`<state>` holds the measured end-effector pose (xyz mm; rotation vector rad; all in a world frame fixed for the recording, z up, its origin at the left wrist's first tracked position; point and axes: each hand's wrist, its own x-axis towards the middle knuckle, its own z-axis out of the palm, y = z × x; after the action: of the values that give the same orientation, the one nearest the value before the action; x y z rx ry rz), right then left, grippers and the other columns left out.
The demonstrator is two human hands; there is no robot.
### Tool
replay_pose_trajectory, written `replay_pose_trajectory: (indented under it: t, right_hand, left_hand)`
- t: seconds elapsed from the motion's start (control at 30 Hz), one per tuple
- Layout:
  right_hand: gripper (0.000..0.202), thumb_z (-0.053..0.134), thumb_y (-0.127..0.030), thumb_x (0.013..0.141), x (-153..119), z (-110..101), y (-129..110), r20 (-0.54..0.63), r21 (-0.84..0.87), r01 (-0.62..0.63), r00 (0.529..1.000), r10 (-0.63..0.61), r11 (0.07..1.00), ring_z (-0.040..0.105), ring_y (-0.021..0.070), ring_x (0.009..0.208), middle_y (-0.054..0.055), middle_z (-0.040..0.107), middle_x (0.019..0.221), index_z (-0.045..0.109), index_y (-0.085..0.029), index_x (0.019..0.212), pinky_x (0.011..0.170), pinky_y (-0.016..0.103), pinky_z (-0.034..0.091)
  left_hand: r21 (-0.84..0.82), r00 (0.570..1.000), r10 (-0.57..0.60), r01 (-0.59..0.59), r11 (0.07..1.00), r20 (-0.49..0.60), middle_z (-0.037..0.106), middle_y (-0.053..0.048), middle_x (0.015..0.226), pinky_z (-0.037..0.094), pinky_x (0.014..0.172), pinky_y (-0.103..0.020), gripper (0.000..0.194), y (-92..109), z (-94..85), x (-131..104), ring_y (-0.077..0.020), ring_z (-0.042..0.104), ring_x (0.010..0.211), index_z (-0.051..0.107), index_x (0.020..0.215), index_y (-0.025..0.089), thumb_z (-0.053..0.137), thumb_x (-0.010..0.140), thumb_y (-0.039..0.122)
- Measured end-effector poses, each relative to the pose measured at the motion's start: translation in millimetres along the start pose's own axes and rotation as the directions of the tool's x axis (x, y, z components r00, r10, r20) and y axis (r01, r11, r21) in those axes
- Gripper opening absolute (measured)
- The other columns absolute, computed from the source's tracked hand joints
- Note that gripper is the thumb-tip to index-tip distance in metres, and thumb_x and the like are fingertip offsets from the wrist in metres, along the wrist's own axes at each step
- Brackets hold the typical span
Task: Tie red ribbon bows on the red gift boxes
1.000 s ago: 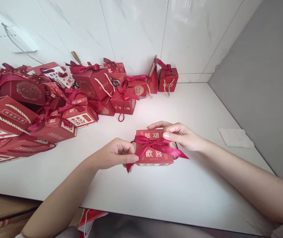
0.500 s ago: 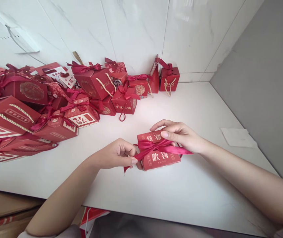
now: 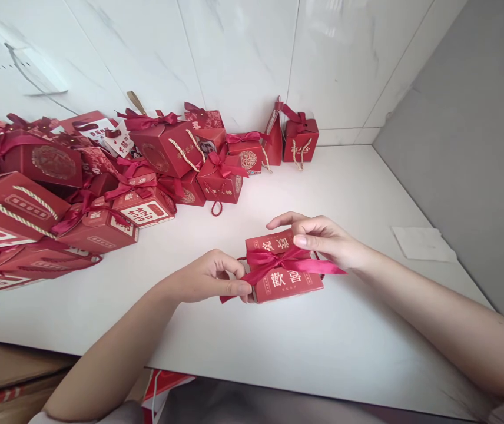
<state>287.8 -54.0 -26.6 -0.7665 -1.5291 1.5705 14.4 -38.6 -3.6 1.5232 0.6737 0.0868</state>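
A red gift box [image 3: 287, 287] with pale Chinese characters rests on the white table, a dark red cord at its sides. Around its top runs a crimson ribbon [image 3: 263, 265], tied in a bow at the middle. At the box's left side, my left hand [image 3: 216, 275] pinches a ribbon tail between thumb and curled fingers. My right hand [image 3: 327, 240] grips the box's far right corner, thumb on top beside the bow; its index finger stretches out over the back edge. The fingers beneath the right thumb are partly hidden.
Several finished-looking red gift boxes [image 3: 88, 235] with ribbons are piled at the left, and more stand along the tiled wall, such as a small box [image 3: 300, 141]. A white paper sheet [image 3: 424, 244] lies at the right. Cardboard [image 3: 13, 365] sits below the table's front left edge.
My left hand has shifted slightly right, closer to the box, still pinching the ribbon tail. The right thumb has slid a little to the right. The box has barely moved.
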Motion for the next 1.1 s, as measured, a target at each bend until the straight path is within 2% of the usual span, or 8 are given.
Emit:
replay_pose_trajectory:
  t: [0.1,0.23,0.4,0.57,0.67,0.77,0.93,1.1]
  right_hand:
    - [0.041,0.065,-0.04,0.09,2.1,-1.1,-1.8,-0.026,-0.059,0.019,0.999,-0.021,0.998,0.059,0.0204,0.102,0.008,0.058,0.124,0.052,-0.018,0.058,0.093,0.039,0.046]
    - [0.043,0.067,-0.042,0.088,5.8,-2.0,-0.7,-0.031,-0.128,0.041,0.998,-0.045,0.991,0.059,0.0174,0.092,0.007,0.058,0.119,0.051,-0.017,0.057,0.091,0.038,0.046]
    - [0.04,0.068,-0.041,0.088,5.8,-2.6,5.4,-0.027,-0.087,0.044,0.999,-0.047,0.995,0.059,0.0164,0.093,0.006,0.058,0.116,0.055,-0.017,0.059,0.09,0.036,0.046]
    - [0.037,0.061,-0.045,0.092,1.6,-3.4,1.1,0.023,-0.042,0.008,1.0,-0.007,0.999,0.059,0.0214,0.108,0.008,0.057,0.128,0.062,-0.018,0.067,0.094,0.037,0.046]
    - [0.036,0.062,-0.045,0.092,0.7,-2.3,-4.7,0.054,-0.116,0.014,0.998,-0.008,0.993,0.056,0.0246,0.119,0.009,0.057,0.13,0.061,-0.018,0.067,0.099,0.04,0.044]
    - [0.034,0.065,-0.043,0.09,0.9,0.2,-7.9,0.053,-0.193,0.02,0.999,-0.01,0.981,0.056,0.0246,0.12,0.009,0.058,0.13,0.06,-0.018,0.067,0.103,0.041,0.041]
    - [0.033,0.063,-0.04,0.092,2.0,1.3,-5.1,0.046,-0.219,0.035,0.999,-0.026,0.975,0.059,0.0212,0.113,0.007,0.06,0.123,0.056,-0.019,0.067,0.101,0.038,0.043]
    - [0.038,0.062,-0.037,0.093,3.5,-1.5,-2.6,0.015,-0.281,0.067,0.998,-0.065,0.957,0.061,0.0196,0.103,0.007,0.061,0.116,0.048,-0.019,0.062,0.096,0.038,0.046]
  left_hand:
    - [0.027,1.0,0.006,-0.006,1.0,0.003,0.07,-0.006,0.074,0.042,0.054,-0.019,0.029,0.4,-1.0,-0.6,-0.0099,0.056,0.064,0.073,0.075,0.013,0.068,0.085,0.04]
    - [0.038,0.999,-0.016,0.014,0.999,0.044,0.072,-0.01,0.081,0.044,0.055,-0.02,0.031,2.1,-0.5,-0.9,-0.014,0.063,0.072,0.071,0.071,0.012,0.068,0.085,0.039]
    - [0.055,0.997,-0.034,0.031,0.998,0.067,0.072,-0.01,0.079,0.044,0.054,-0.019,0.029,3.5,-0.3,0.2,-0.0131,0.063,0.07,0.075,0.072,0.013,0.068,0.086,0.038]
    - [0.034,0.997,0.027,-0.029,0.999,0.072,0.074,-0.011,0.085,0.049,0.058,-0.021,0.03,-0.4,0.0,1.2,-0.0166,0.066,0.078,0.077,0.081,0.014,0.068,0.085,0.042]
    - [0.003,0.994,0.095,-0.095,0.995,0.049,0.075,-0.01,0.088,0.053,0.073,-0.025,0.034,-3.8,2.9,2.1,-0.0171,0.068,0.082,0.077,0.09,0.015,0.066,0.087,0.047]
    - [-0.028,0.997,0.074,-0.074,0.997,0.011,0.075,-0.009,0.087,0.052,0.071,-0.022,0.038,-6.1,6.7,3.3,-0.0148,0.067,0.08,0.077,0.086,0.015,0.059,0.091,0.048]
    - [-0.047,1.0,0.022,-0.023,0.999,-0.019,0.075,-0.008,0.083,0.05,0.069,-0.022,0.038,-5.4,9.7,4.3,-0.0138,0.066,0.078,0.078,0.08,0.016,0.058,0.093,0.045]
    - [-0.041,0.999,0.023,-0.024,0.999,-0.023,0.074,-0.009,0.086,0.049,0.068,-0.022,0.038,-3.3,9.8,4.7,-0.0136,0.062,0.078,0.079,0.08,0.016,0.059,0.092,0.045]
